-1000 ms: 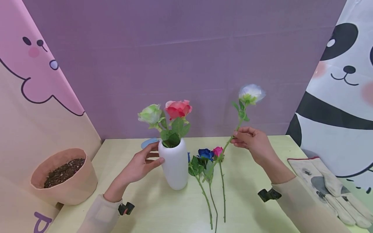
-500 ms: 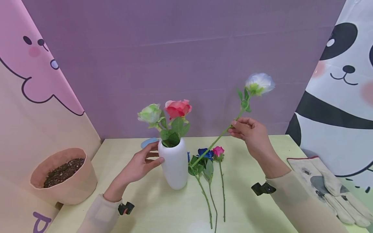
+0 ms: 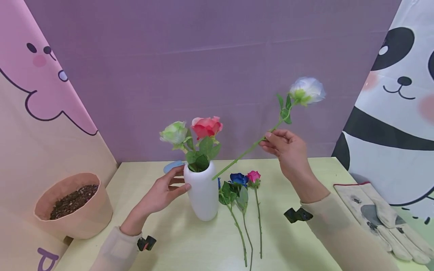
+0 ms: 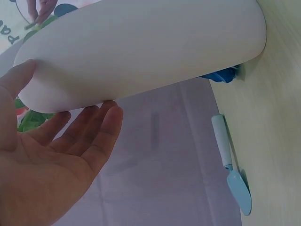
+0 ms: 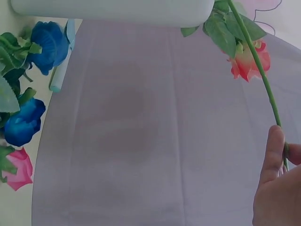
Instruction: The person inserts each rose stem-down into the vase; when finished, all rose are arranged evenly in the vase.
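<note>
White vase [image 3: 202,194] is standing on the table under your left hand [image 3: 162,194], whose relaxed fingers are touching its side. Right of the vase, your right hand [image 3: 286,148] is pinching the white rose [image 3: 306,91], stem slanting down-left toward the vase mouth.

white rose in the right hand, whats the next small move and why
Probably tip the white rose upright and steer its stem end over the vase mouth. The right hand pinches the stem mid-length, slanted, its cut end hanging beside the vase neck rather than above it. The left hand rests on the vase side, steadying it.
</note>
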Motion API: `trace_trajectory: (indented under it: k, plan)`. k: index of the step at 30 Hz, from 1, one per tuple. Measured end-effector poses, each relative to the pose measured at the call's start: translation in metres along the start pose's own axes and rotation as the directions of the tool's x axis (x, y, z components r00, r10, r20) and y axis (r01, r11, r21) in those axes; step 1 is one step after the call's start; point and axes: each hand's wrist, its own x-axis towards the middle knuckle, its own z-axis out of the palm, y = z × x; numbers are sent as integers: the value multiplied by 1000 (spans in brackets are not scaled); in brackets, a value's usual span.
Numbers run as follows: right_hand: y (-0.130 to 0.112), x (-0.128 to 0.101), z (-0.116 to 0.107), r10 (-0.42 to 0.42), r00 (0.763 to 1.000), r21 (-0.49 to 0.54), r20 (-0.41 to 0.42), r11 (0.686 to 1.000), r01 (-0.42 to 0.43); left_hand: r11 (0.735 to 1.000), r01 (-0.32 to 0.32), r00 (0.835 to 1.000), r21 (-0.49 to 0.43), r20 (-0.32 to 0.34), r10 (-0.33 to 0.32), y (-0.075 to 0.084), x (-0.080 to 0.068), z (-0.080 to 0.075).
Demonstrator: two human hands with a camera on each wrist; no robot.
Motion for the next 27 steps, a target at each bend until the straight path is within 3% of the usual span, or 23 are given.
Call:
trace_trajectory:
  k: [5, 13, 27]
  plan:
    - [3, 2, 5, -17, 1000, 56, -20, 998, 18, 1000, -8, 1000, 3, 0, 8, -1, 0, 0]
    - [6, 3, 16, -44, 995, 55, -86, 997, 48, 1000, -6, 1000, 3, 0, 6, -2, 0, 0]
    - [23, 4, 37, -154, 985, -76, -75, 986, 148, 1000, -9, 1000, -7, 5, 9, -2, 0, -1]
